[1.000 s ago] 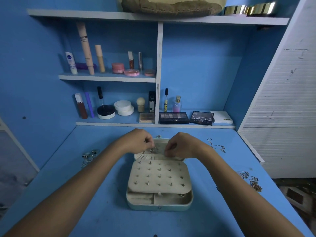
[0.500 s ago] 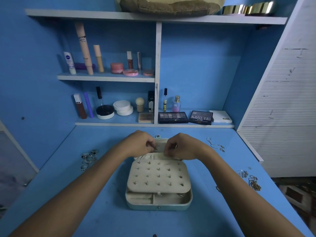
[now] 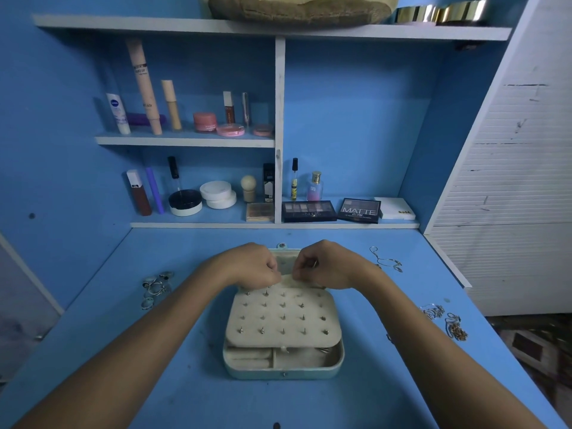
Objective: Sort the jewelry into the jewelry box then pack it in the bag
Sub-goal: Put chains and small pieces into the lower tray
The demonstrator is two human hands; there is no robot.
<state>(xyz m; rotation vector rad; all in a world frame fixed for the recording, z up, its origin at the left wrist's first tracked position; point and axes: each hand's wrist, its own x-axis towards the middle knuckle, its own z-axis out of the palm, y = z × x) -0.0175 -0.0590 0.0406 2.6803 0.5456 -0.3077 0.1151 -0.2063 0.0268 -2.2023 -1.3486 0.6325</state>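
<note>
The open mint jewelry box (image 3: 283, 371) sits mid-desk. Its cream earring panel (image 3: 283, 317), studded with several earrings, lies over the base. My left hand (image 3: 250, 264) and right hand (image 3: 328, 263) meet over the raised lid (image 3: 286, 258) at the far side. Both have curled fingers pinching the cream pocket edge (image 3: 287, 277). Any small piece between the fingertips is hidden. Loose rings (image 3: 156, 287) lie on the left, a thin necklace (image 3: 387, 261) at the far right, and tangled chains (image 3: 445, 320) on the near right. A brown bag (image 3: 297, 7) rests on the top shelf.
Cosmetics fill the shelves behind: tubes (image 3: 144, 85), jars (image 3: 216, 193) and eyeshadow palettes (image 3: 308, 210). A white slatted panel (image 3: 510, 181) bounds the desk's right side. Blue walls close in the left and back.
My two hands have drawn closer together over the lid. The small silver piece seen at my left fingertips a second ago is now hidden by the fingers.
</note>
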